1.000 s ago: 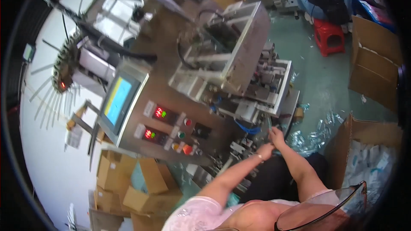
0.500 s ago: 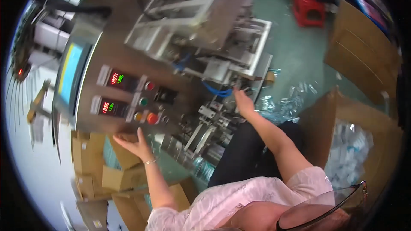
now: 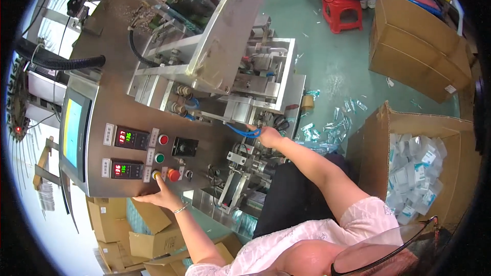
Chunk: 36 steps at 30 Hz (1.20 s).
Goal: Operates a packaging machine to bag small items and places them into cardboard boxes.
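Note:
My left hand (image 3: 162, 195) is at the lower edge of a steel machine's control panel (image 3: 135, 151). Its thumb is stretched up onto the yellow button (image 3: 156, 175), and its other fingers reach along under the panel edge. Right of that button is a red knob (image 3: 173, 175); a green button (image 3: 159, 158) lies above. My right hand (image 3: 269, 137) reaches into the machine's metal mechanism, beside the blue tubes (image 3: 244, 132). Its fingers are curled, and whatever they hold or touch is hidden.
At right stands an open carton (image 3: 369, 161) holding many clear packets (image 3: 417, 174). Behind it is another carton (image 3: 419, 46). Film scraps (image 3: 327, 130) litter the green floor near a red stool (image 3: 341, 13). A touchscreen (image 3: 73, 130) and more cartons (image 3: 153, 240) are at left.
My left thumb has come up from below the panel onto the yellow button. My right hand stays at the mechanism by the blue tubes. The whole view has shifted and become sharper.

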Each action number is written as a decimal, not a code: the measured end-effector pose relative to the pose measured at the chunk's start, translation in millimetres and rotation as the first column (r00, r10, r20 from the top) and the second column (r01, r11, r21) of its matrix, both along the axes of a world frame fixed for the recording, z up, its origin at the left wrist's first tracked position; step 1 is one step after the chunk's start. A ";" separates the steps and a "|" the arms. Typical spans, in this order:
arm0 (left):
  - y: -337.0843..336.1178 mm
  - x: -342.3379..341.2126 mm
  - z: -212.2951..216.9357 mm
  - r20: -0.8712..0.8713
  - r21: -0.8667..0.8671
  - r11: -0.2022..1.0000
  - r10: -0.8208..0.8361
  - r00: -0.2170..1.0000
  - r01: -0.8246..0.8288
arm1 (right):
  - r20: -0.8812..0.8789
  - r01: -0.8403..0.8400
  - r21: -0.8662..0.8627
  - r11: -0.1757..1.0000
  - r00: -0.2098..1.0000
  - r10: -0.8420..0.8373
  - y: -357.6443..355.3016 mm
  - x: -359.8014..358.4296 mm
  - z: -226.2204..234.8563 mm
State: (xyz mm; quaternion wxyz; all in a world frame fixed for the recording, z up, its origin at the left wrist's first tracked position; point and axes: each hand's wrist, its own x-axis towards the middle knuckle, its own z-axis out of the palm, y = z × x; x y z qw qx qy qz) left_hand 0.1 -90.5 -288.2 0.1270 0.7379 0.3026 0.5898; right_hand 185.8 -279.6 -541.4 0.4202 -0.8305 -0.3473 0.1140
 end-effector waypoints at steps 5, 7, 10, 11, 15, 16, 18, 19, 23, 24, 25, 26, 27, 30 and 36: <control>-1.4 0.4 -0.9 -0.027 0.021 0.993 0.115 0.993 -0.114 | -0.151 0.039 -0.035 0.999 0.988 -0.044 7.6 -3.3 30.2; -1.4 -0.7 -0.3 -0.022 0.010 0.996 0.090 0.996 -0.090 | -0.134 -0.004 -0.036 0.999 0.991 -0.001 8.9 0.2 28.6; -3.0 5.0 -2.1 -0.030 -0.044 0.991 0.123 0.992 -0.124 | 0.009 -0.009 -0.091 0.996 1.000 0.010 0.9 10.6 -12.0; -2.6 5.8 -2.2 -0.024 -0.032 0.993 0.115 0.993 -0.116 | 0.132 0.012 -0.139 0.990 0.991 0.007 0.8 10.8 -19.6; -9.7 8.1 1.4 -0.020 -0.026 0.988 0.151 0.988 -0.152 | 0.143 0.244 0.142 0.959 0.954 -0.264 1.5 -1.4 -19.4; -8.0 7.0 1.3 -0.020 -0.023 0.988 0.149 0.989 -0.150 | 0.081 0.249 0.060 0.967 0.964 -0.253 -2.2 -2.7 -11.8; -2.6 3.7 -0.9 -0.037 -0.012 0.990 0.142 0.989 -0.142 | 0.018 0.247 -0.020 0.969 0.969 -0.247 -6.6 -2.2 -6.3; -3.1 4.1 -0.5 -0.035 -0.009 0.990 0.138 0.990 -0.138 | 0.005 0.213 -0.088 0.973 0.977 -0.214 -11.6 -0.9 -5.8; -2.7 1.5 -0.9 -0.032 -0.011 0.993 0.116 0.993 -0.117 | -0.157 0.077 -0.295 0.953 0.979 -0.128 -22.1 -0.5 10.2; -0.3 -0.1 -1.8 -0.036 0.020 0.991 0.133 0.990 -0.133 | -0.156 0.076 -0.291 0.954 0.980 -0.125 -21.4 -3.3 9.1; 2.0 1.8 -3.3 -0.031 0.022 0.992 0.127 0.991 -0.126 | -0.092 0.108 -0.278 0.954 0.986 -0.139 -24.2 -6.2 6.0; 4.8 1.1 -4.8 -0.043 0.033 0.987 0.157 0.987 -0.156 | -0.032 0.137 -0.265 0.954 0.988 -0.151 -27.1 -11.9 0.5; 6.5 0.1 -4.8 -0.054 0.044 0.982 0.187 0.981 -0.185 | -0.033 0.141 -0.265 0.954 0.987 -0.156 -26.5 -13.7 -11.7; 2.6 2.0 -3.3 -0.057 0.042 0.983 0.183 0.981 -0.181 | 0.100 0.290 -0.340 0.895 0.957 -0.272 -35.8 -6.0 -41.1; 1.6 -4.5 -3.4 -0.051 -0.023 0.996 0.079 0.996 -0.081 | 0.213 0.479 -0.368 0.797 0.877 -0.429 -66.2 15.8 -40.8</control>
